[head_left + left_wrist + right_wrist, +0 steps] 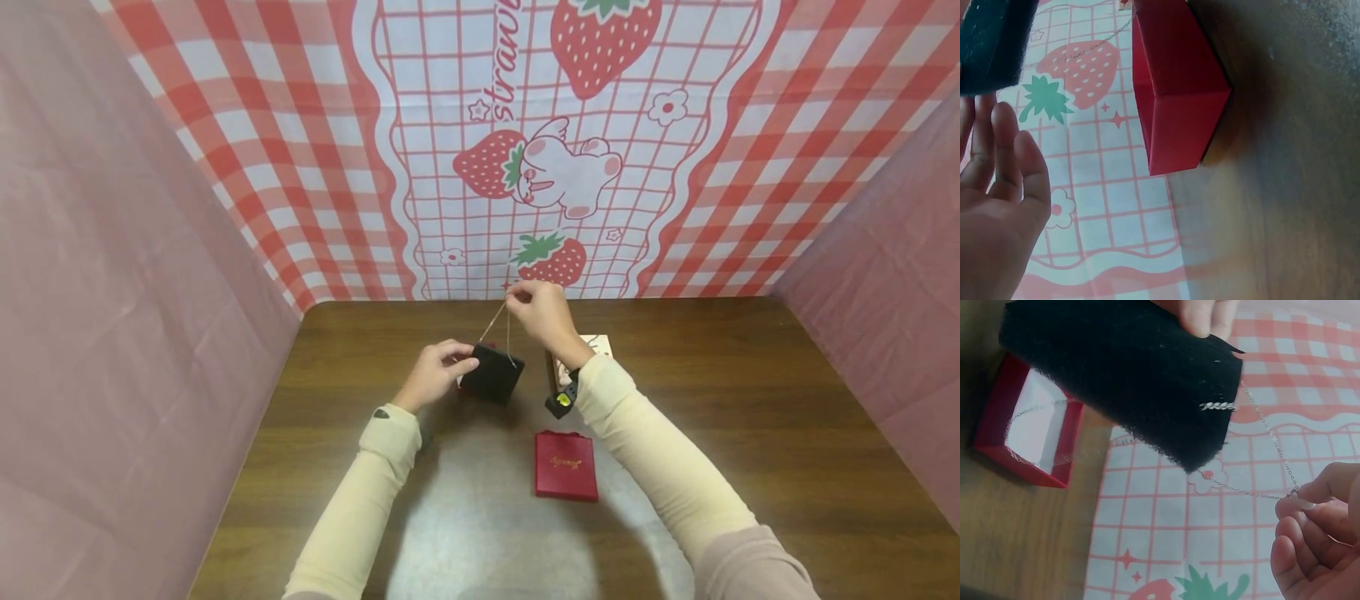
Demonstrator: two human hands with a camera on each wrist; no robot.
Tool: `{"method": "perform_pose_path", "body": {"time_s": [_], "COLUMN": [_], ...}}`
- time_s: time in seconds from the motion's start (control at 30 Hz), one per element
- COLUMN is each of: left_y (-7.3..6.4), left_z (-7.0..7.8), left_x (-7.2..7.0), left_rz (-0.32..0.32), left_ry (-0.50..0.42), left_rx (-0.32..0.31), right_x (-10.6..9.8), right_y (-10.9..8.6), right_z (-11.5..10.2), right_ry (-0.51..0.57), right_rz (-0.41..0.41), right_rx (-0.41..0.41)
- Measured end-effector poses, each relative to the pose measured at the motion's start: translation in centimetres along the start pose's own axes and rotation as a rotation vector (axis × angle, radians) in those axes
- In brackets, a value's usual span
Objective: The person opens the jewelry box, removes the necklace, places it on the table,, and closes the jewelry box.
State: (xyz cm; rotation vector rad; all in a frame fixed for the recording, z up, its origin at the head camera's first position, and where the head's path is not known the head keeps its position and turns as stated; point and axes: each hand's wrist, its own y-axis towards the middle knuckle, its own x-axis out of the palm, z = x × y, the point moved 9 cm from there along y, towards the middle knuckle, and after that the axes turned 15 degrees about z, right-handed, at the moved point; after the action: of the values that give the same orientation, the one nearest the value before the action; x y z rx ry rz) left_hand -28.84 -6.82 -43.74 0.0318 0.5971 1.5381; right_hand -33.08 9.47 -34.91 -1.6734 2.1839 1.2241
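My left hand [435, 373] holds a black velvety jewellery insert pad [491, 375] by its edge, raised over the tabletop. A thin chain necklace [1274, 439] runs from the pad up to my right hand [542, 312], whose thumb and forefinger pinch its end. The strands form a narrow V in the head view. In the right wrist view, a thicker silver piece of chain [1217, 406] shows against the pad. An open red box [1188, 94] with a white inside stands behind the pad, mostly hidden in the head view.
A red lid [566, 479] with gold lettering lies on the wooden table [315, 500] in front. A pale patterned box [596, 343] sits partly behind my right wrist. A red-checked strawberry cloth [450, 225] hangs at the back, with pink cloth at both sides.
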Motion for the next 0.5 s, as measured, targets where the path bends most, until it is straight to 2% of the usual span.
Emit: {"method": "perform_pose_path", "body": {"time_s": [0.13, 0.23, 0.4, 0.5], "left_y": [0.02, -0.04, -0.26, -0.28], "left_z": [-0.52, -0.72, -0.46, -0.44], "left_x": [-0.46, -0.63, -0.87, -1.01], "left_rz": [0.054, 0.074, 0.072, 0.070], "left_ry": [-0.037, -0.064, -0.104, -0.107], "left_rx": [-0.048, -0.059, -0.101, -0.102], "right_x": [-0.63, -0.80, -0.98, -1.12], "right_y": [0.23, 0.32, 0.39, 0.52], "right_z": [0.10, 0.30, 0.68, 0.77], "right_ry": [0.006, 0.006, 0.008, 0.011], "right_rz": [0.017, 0.022, 0.034, 0.043], "right_rx": [0.028, 0.041, 0.066, 0.073]}}
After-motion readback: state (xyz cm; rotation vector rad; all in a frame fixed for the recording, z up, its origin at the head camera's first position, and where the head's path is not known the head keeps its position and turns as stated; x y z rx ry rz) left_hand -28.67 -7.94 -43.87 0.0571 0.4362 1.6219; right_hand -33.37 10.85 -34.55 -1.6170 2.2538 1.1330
